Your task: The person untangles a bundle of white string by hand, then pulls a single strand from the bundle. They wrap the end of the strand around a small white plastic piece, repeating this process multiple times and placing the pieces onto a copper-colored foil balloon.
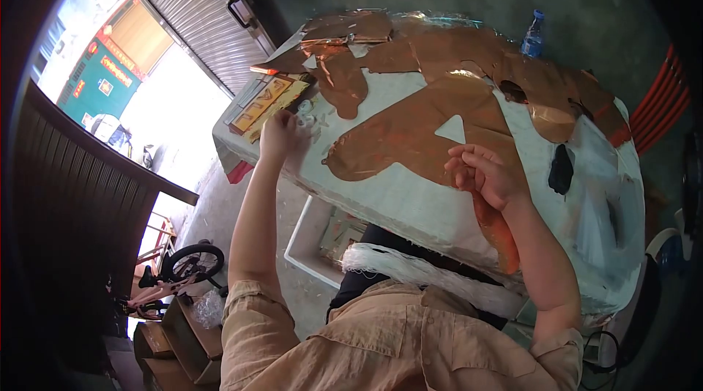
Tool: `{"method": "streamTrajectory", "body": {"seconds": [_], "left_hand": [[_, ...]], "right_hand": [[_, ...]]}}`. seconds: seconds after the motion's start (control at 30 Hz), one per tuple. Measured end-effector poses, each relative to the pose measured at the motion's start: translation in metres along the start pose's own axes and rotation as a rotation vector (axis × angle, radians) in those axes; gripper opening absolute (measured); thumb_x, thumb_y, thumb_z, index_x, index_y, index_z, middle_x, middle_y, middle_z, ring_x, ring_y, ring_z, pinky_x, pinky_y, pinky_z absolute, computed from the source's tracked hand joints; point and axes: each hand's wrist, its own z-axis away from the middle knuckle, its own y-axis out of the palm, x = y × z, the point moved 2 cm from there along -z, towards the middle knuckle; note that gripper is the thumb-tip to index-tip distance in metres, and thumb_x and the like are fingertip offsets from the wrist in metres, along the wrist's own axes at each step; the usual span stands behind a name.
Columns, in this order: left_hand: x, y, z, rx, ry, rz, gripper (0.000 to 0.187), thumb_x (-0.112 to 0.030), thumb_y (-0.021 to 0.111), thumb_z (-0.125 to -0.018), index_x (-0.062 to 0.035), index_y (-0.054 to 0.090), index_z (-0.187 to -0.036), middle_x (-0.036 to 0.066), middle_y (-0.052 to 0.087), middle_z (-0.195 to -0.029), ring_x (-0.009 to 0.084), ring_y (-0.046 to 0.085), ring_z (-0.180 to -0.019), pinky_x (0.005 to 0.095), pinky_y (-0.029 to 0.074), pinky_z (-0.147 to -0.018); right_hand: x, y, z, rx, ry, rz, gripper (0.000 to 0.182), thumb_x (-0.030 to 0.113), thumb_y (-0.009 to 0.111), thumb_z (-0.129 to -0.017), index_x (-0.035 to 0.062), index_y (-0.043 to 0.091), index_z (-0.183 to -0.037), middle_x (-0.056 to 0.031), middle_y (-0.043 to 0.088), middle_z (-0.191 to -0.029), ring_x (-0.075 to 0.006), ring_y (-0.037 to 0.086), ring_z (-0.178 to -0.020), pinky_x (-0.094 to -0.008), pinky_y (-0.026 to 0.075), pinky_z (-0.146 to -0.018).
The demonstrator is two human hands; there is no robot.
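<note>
My left hand [278, 136] is at the table's left edge, fingers curled downward beside small clear round pieces [304, 114]. Whatever it grips is too small or hidden to make out. Over the near part of a large brown, shiny cut sheet [403, 131], my right hand [487, 175] is raised with its fingers curled in. I cannot make out anything between them. Below that hand, an orange-brown flap [498, 233] hangs over the near table edge. A bundle of fine white strands [417, 266] lies across my lap.
More brown sheets [447, 50] cover the far side of the white-covered table [395, 87]. A yellow box [267, 105] is at left, a plastic bottle [533, 36] at back. At right are a black object [561, 170] and clear plastic [600, 208]. Below stands a white bin [300, 237].
</note>
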Motion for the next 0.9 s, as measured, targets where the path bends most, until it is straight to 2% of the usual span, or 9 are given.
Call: {"method": "streamTrajectory", "body": {"seconds": [0.07,0.27,0.4,0.53,0.6,0.63,0.67,0.73,0.9], "left_hand": [[0.011,0.007,-0.004,0.003,0.085,-0.174,0.018,-0.014,0.052,-0.079,-0.0007,0.062,-0.084,0.020,0.061,-0.073,0.0353,0.059,-0.071,0.0412,0.047,-0.068],[0.007,-0.011,0.009,-0.142,0.110,-0.240,0.020,-0.010,0.048,-0.079,-0.0029,0.061,-0.093,0.022,0.059,-0.084,0.0369,0.058,-0.077,0.0429,0.046,-0.071],[-0.015,-0.042,0.043,-0.262,0.178,-0.184,0.017,-0.005,0.051,-0.080,-0.0019,0.060,-0.094,0.019,0.059,-0.084,0.0354,0.058,-0.074,0.0387,0.047,-0.067],[-0.021,-0.037,0.086,-0.149,0.058,-0.014,0.014,-0.004,0.054,-0.079,-0.0017,0.060,-0.091,0.018,0.059,-0.081,0.0342,0.058,-0.072,0.0361,0.047,-0.065],[-0.016,-0.027,0.094,-0.061,0.147,-0.053,0.012,-0.004,0.054,-0.079,-0.0010,0.061,-0.089,0.018,0.059,-0.080,0.0317,0.059,-0.071,0.0342,0.047,-0.064],[-0.014,-0.025,0.094,-0.113,0.157,-0.057,0.011,-0.004,0.053,-0.080,0.0001,0.061,-0.087,0.015,0.059,-0.077,0.0245,0.060,-0.067,0.0324,0.047,-0.063],[-0.011,-0.026,0.090,-0.118,0.158,-0.058,0.011,-0.004,0.053,-0.080,0.0001,0.061,-0.087,0.015,0.059,-0.077,0.0245,0.060,-0.067,0.0324,0.047,-0.063],[-0.003,-0.028,0.078,-0.112,-0.045,0.159,0.014,-0.006,0.051,-0.084,-0.0005,0.062,-0.091,0.008,0.062,-0.080,0.0123,0.055,-0.058,0.0256,0.046,-0.055],[-0.009,-0.035,0.035,-0.094,-0.079,0.322,0.016,-0.007,0.050,-0.085,0.0002,0.061,-0.094,0.006,0.062,-0.080,0.0086,0.058,-0.064,0.0214,0.046,-0.059]], "right_hand": [[0.001,0.000,0.000,0.003,0.002,0.016,0.022,0.016,0.050,-0.085,0.0043,0.054,-0.103,-0.0075,0.061,-0.088,-0.0108,0.056,-0.063,-0.0240,0.047,-0.060],[0.006,0.002,0.004,0.003,-0.030,0.055,0.021,0.015,0.050,-0.085,0.0045,0.055,-0.102,-0.0065,0.061,-0.085,-0.0103,0.056,-0.063,-0.0239,0.047,-0.061],[0.005,0.007,0.005,-0.031,-0.043,0.068,0.022,0.015,0.048,-0.085,0.0019,0.054,-0.102,-0.0071,0.061,-0.083,-0.0106,0.056,-0.062,-0.0219,0.043,-0.056],[0.000,0.004,0.003,0.020,-0.059,0.088,0.023,0.015,0.049,-0.084,0.0020,0.054,-0.102,-0.0065,0.060,-0.082,-0.0106,0.055,-0.062,-0.0217,0.042,-0.057],[0.000,0.009,0.004,0.013,-0.050,0.111,0.023,0.016,0.049,-0.084,0.0018,0.055,-0.101,-0.0062,0.060,-0.081,-0.0106,0.055,-0.062,-0.0221,0.043,-0.058],[0.001,0.010,0.005,0.013,-0.054,0.137,0.024,0.017,0.050,-0.084,0.0017,0.055,-0.101,-0.0060,0.060,-0.081,-0.0106,0.055,-0.062,-0.0220,0.043,-0.058],[0.002,0.010,0.005,0.012,-0.061,0.166,0.024,0.017,0.050,-0.083,0.0016,0.055,-0.101,-0.0058,0.060,-0.081,-0.0106,0.054,-0.062,-0.0219,0.043,-0.057],[0.002,0.011,0.006,0.017,-0.064,0.171,0.024,0.018,0.050,-0.083,0.0016,0.055,-0.101,-0.0057,0.060,-0.080,-0.0106,0.054,-0.062,-0.0218,0.043,-0.057],[0.003,0.012,0.006,0.026,-0.076,0.178,0.024,0.018,0.050,-0.083,0.0018,0.056,-0.100,-0.0053,0.060,-0.080,-0.0105,0.054,-0.062,-0.0217,0.043,-0.057]]}}
